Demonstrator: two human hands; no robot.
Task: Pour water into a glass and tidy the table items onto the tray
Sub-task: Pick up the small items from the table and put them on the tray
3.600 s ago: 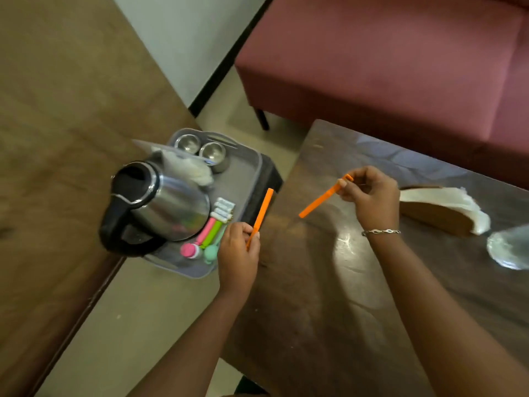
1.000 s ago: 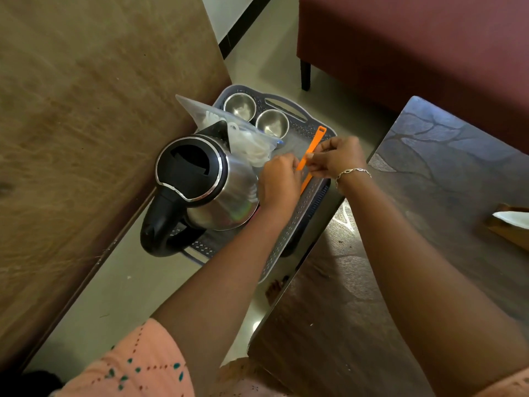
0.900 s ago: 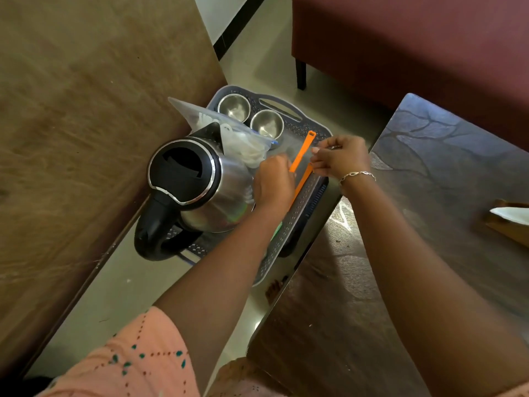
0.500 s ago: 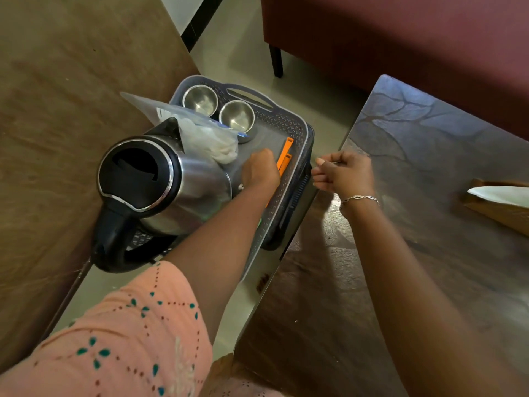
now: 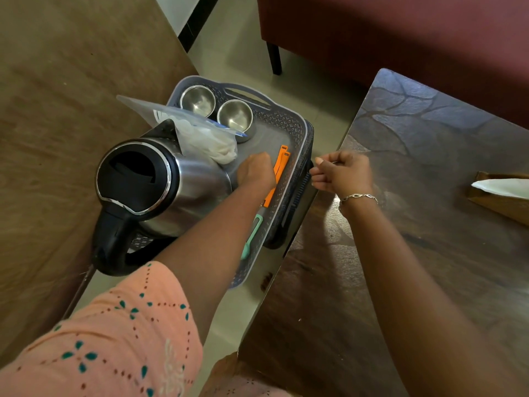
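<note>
A grey plastic tray (image 5: 297, 130) stands on a low stand between two wooden surfaces. On it are a steel electric kettle (image 5: 171, 187), two steel cups (image 5: 197, 100) (image 5: 234, 114), a clear bag of white material (image 5: 206, 138), two orange sticks (image 5: 282, 161) along the right wall and a teal tool (image 5: 252, 236). My left hand (image 5: 254, 170) rests knuckles-up on the tray floor right beside the orange sticks; its fingertips are hidden. My right hand (image 5: 340, 173) hovers at the dark table's (image 5: 415, 253) left edge, fingers loosely curled, holding nothing.
A brown tissue box (image 5: 501, 196) with a white tissue sits at the table's right. A maroon sofa (image 5: 400, 32) stands behind. A large wooden surface (image 5: 57, 110) lies to the left of the tray, with tiled floor in the gaps.
Both orange sticks went from my hands onto the tray's right side. My right hand let go and drew back to the table edge; my left hand stays in the tray.
</note>
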